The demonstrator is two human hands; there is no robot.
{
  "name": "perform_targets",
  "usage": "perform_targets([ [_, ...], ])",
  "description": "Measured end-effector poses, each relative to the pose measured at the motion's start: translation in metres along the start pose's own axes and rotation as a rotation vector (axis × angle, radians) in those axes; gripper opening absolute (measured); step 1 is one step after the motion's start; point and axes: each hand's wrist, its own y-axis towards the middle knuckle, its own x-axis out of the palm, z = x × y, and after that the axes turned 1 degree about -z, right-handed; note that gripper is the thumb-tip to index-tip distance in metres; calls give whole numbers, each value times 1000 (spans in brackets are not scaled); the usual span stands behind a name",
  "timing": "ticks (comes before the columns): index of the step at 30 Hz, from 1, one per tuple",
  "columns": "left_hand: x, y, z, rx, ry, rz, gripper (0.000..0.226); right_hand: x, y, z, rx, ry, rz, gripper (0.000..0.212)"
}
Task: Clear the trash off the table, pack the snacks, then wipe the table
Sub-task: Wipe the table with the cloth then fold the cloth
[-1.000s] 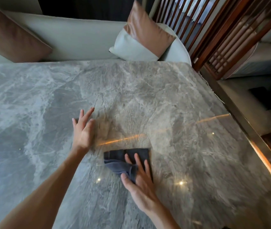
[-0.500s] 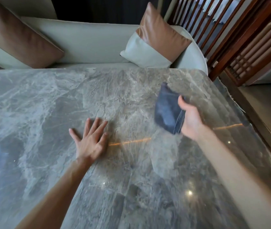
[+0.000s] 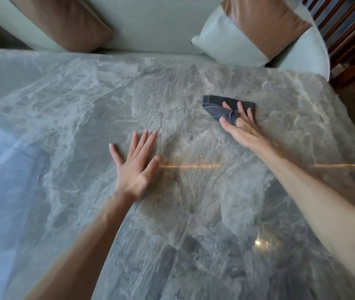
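Left hand [image 3: 134, 169]: resting flat at the middle of the table [image 3: 64, 126], fingers spreading wide.
Right hand [image 3: 242, 128]: pressing the cloth [image 3: 217, 105] down toward the table's far right corner, fingers lying straight.

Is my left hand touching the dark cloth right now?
Apart. The head view shows the left hand flat on bare table, a clear stretch of marble between it and the cloth under the right hand.

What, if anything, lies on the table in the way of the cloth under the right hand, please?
Nothing visible does. The right hand presses the dark cloth on the marble table, whose surface around it shows only reflections. The left hand rests flat, apart from the cloth.
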Motion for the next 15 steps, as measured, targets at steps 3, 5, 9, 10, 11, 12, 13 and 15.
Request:
perform_targets([
  [3,-1,1,0,-6,-80,-4,58,26,-51,-23,-255,-172,-49,59],
  [5,-3,1,0,-15,-207,-8,58,41,-91,-34,-325,-243,-77,59],
  [9,-13,-4,-5,9,-326,-20,57,74,-170,-51,-339,-286,-60,59],
  [10,-17,-8,-8,19,-327,-16,56,83,-187,-56,-318,-275,-50,59],
  [11,-21,-13,-11,19,-323,-6,55,93,-203,-61,-293,-266,-41,60],
  [12,-24,-21,-15,11,-312,6,54,103,-217,-68,-266,-267,-28,60],
  [13,-28,-30,-20,0,-294,18,52,115,-231,-77,-232,-276,-6,60],
  [15,-35,-53,-32,-4,-244,28,53,141,-257,-103,-115,-282,65,61],
])
